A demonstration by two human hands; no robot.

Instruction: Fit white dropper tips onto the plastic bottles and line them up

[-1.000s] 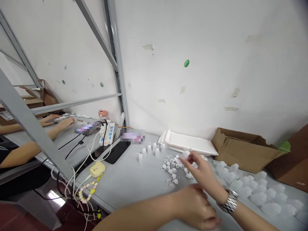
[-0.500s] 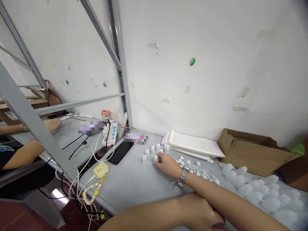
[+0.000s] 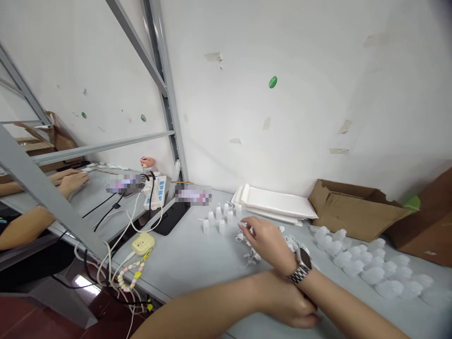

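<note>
What lies under the pixelated patch (image 3: 125, 183) and its twin (image 3: 193, 195) (both blurred beyond reading) cannot be told.

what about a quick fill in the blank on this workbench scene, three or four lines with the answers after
The right hand wears a metal-link ____ on its wrist.
The left hand is tucked ____ the right forearm.
The small upright white plastic bottles stand to the ____ of the heap of white plastic parts in this view.
The open box by the wall is made of brown ____.

Missing words: wristwatch; under; left; cardboard.
</note>
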